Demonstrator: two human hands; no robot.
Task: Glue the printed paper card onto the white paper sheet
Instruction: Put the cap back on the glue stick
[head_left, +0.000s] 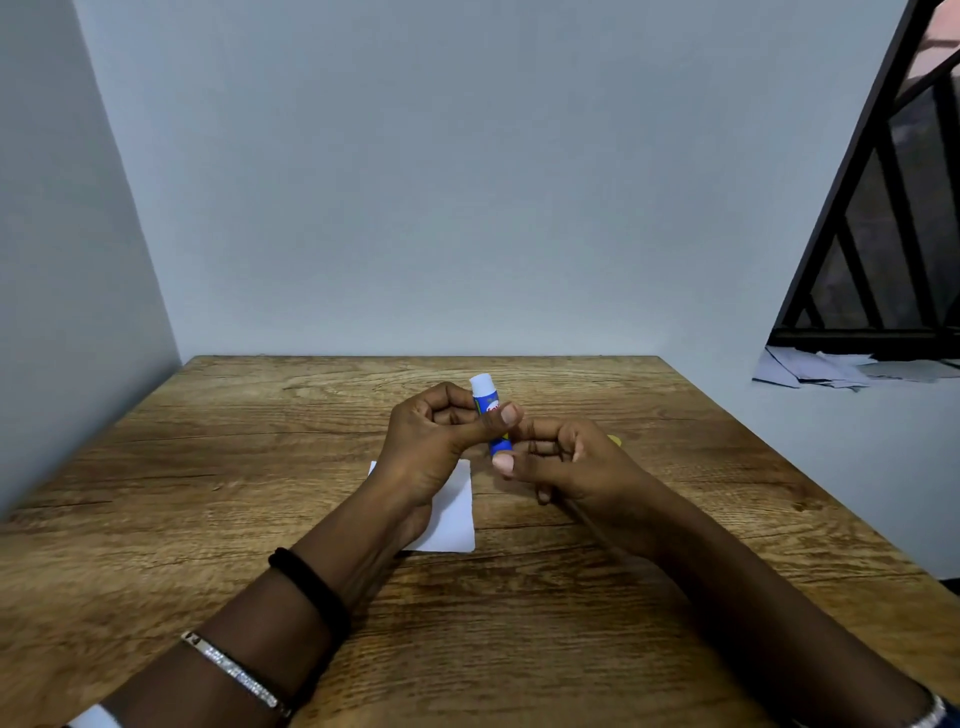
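The left hand (436, 441) is curled around a blue glue stick (491, 413), with the thumb pressed across its front. The stick points up and a little away, and its white end (482, 383) pokes out above the fingers. The right hand (561, 462) pinches the bottom end of the same stick with thumb and fingers. A bit of something yellow (614, 440) peeks out behind the right hand; I cannot tell what it is. Under the left wrist, a white paper sheet (454, 512) lies flat on the wooden table (208, 467). The left arm wears a black band (306, 587) and a silver bracelet (234, 670).
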